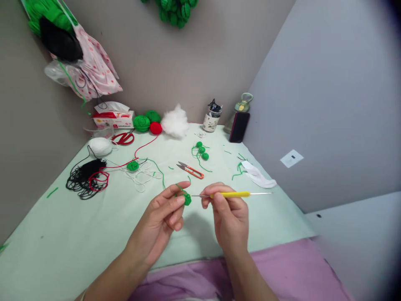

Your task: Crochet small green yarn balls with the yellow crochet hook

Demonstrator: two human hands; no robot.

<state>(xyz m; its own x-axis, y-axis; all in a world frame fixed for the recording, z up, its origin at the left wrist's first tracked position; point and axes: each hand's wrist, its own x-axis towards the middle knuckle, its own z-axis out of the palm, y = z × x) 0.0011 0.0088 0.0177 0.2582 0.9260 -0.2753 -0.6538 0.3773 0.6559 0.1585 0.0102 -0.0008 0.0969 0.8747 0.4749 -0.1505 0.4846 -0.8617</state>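
We are looking down at a pale mint-green desk (pixel 94 225) pushed into a grey-walled corner, with a purple cloth along its near edge. Just above that desk, our left hand (pixel 164 217) pinches a small, round, bright green crocheted piece (pixel 187 199) between thumb and fingertips, its grip closed on it. The piece sits at the upper right tip of that hand. Directly to the right of the green piece, our right hand (pixel 228 215) closes its grip on a thin metal crochet hook with a yellow handle (pixel 230 194). The hook's long axis runs nearly level, left to right, and its bare metal tip points straight at the green piece, almost touching it; whether it has entered a stitch is too small to tell. The left hand is the one on the piece, the right a little apart. A green yarn strand (pixel 158 169) trails from the piece toward the back. Beyond the green piece lie orange-handled thread snips (pixel 191 170), and further left a tangle of black yarn (pixel 83 179).
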